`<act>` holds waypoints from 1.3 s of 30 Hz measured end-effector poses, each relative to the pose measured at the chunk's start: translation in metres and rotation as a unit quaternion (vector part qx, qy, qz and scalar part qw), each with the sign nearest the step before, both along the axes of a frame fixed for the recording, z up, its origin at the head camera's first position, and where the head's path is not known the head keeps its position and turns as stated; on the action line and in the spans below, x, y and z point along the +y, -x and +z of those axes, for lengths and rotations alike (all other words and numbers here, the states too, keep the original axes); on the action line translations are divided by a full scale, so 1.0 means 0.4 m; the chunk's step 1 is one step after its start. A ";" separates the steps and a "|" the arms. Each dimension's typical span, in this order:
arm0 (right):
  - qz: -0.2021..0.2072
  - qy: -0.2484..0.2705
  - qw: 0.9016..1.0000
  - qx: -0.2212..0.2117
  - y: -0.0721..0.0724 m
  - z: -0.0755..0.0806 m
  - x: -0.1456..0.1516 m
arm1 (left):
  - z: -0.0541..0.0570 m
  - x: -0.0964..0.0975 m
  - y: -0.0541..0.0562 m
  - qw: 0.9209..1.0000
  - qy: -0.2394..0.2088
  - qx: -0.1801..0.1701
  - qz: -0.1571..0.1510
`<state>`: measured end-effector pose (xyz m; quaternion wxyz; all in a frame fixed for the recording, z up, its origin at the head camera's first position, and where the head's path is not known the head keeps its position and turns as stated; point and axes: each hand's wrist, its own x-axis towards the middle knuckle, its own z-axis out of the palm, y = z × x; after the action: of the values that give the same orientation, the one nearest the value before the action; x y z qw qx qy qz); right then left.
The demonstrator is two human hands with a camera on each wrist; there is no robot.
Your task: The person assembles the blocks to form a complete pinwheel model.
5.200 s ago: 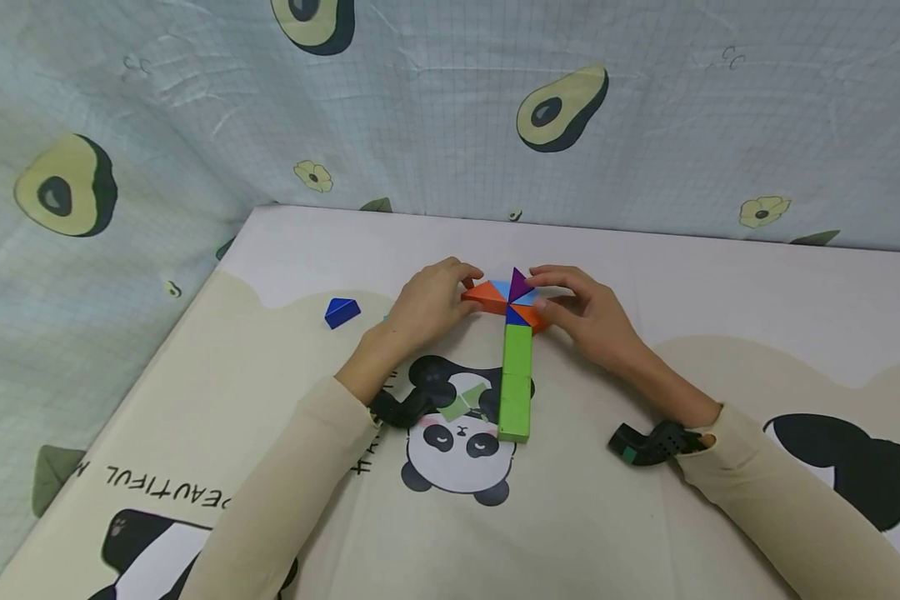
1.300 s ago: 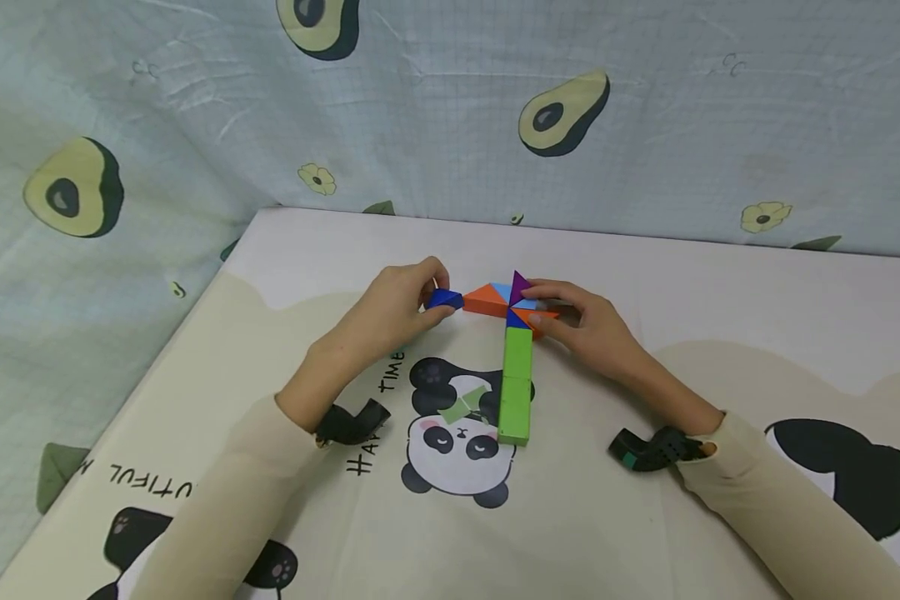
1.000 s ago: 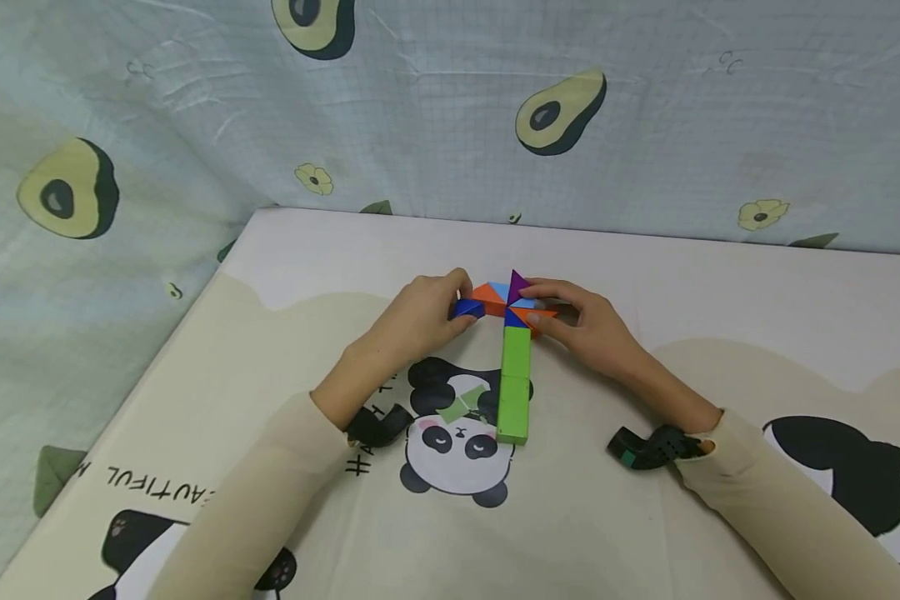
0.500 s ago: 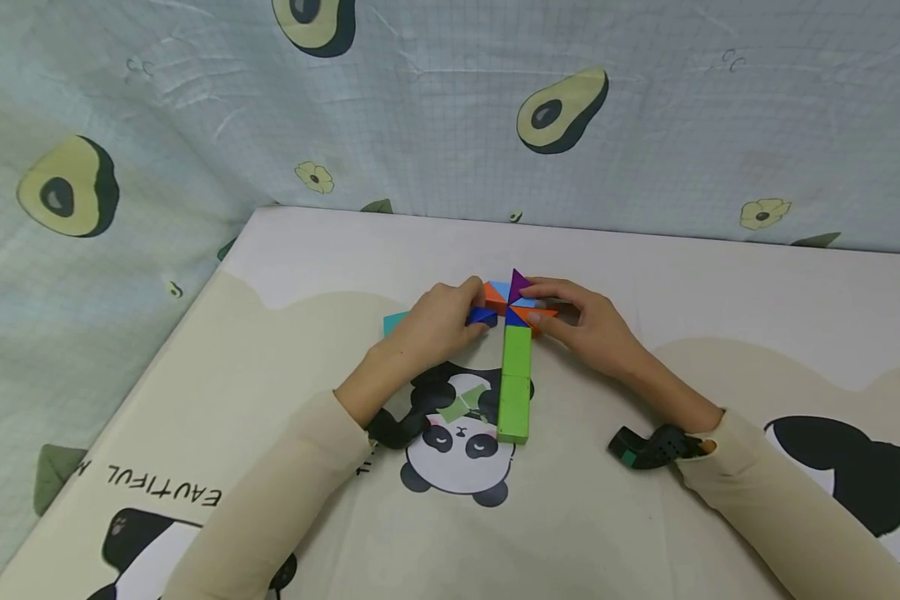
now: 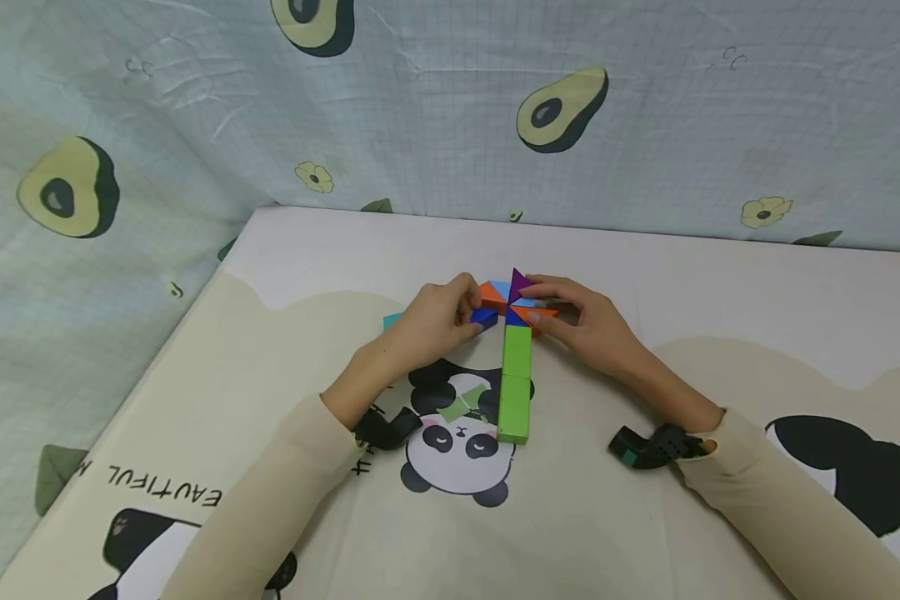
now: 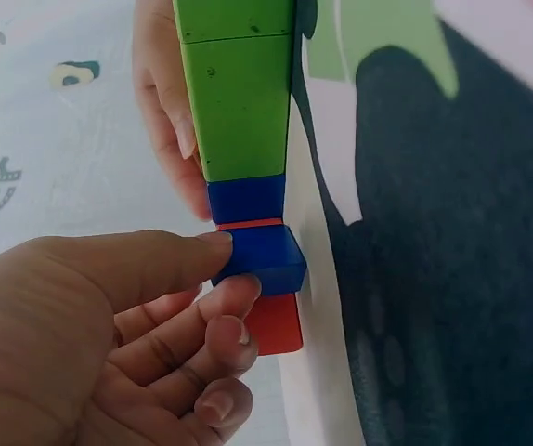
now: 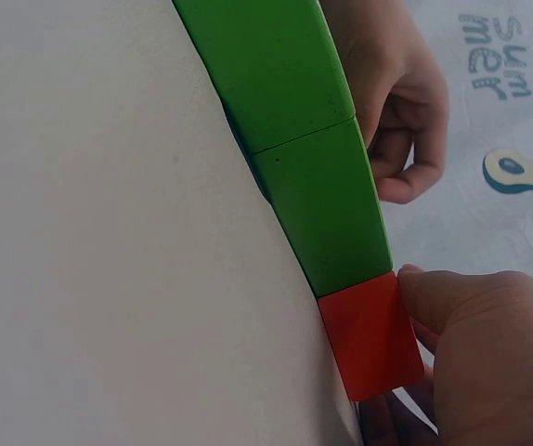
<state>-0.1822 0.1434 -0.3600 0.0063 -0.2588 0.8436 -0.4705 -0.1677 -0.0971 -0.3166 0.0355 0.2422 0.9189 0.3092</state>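
My left hand (image 5: 435,323) pinches a dark blue triangular block (image 5: 485,317) between thumb and fingertips, close in front of the left orange triangular block (image 5: 492,296). That blue block (image 6: 271,260) overlaps the orange one in the left wrist view. Triangular blocks meet at points in a pinwheel: a purple one (image 5: 517,284), light blue ones (image 5: 499,288), a second dark blue one (image 5: 515,317) and a right orange one (image 5: 536,315). My right hand (image 5: 588,321) holds the pinwheel's right side, thumb at the right orange block (image 7: 373,339) and index finger at the purple one.
Two green blocks (image 5: 515,383) run end to end from the pinwheel toward me. A teal block (image 5: 392,320) shows partly behind my left hand. The panda-print tablecloth (image 5: 585,517) reaches back to an avocado-print curtain (image 5: 435,125).
The dark blue block, earlier lying alone at the left, has been picked up by my left hand and carried right, to the front of the left orange block. My right hand has barely moved.
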 end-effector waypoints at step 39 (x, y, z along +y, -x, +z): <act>0.007 0.014 1.000 -0.008 0.004 -0.002 -0.001 | -0.034 0.008 0.012 0.998 -0.058 0.019 -0.003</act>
<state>-0.1839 0.1431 -0.3608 0.0127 -0.2613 0.8347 -0.4847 -0.1726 -0.0940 -0.3301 0.0045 0.2524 0.8992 0.3573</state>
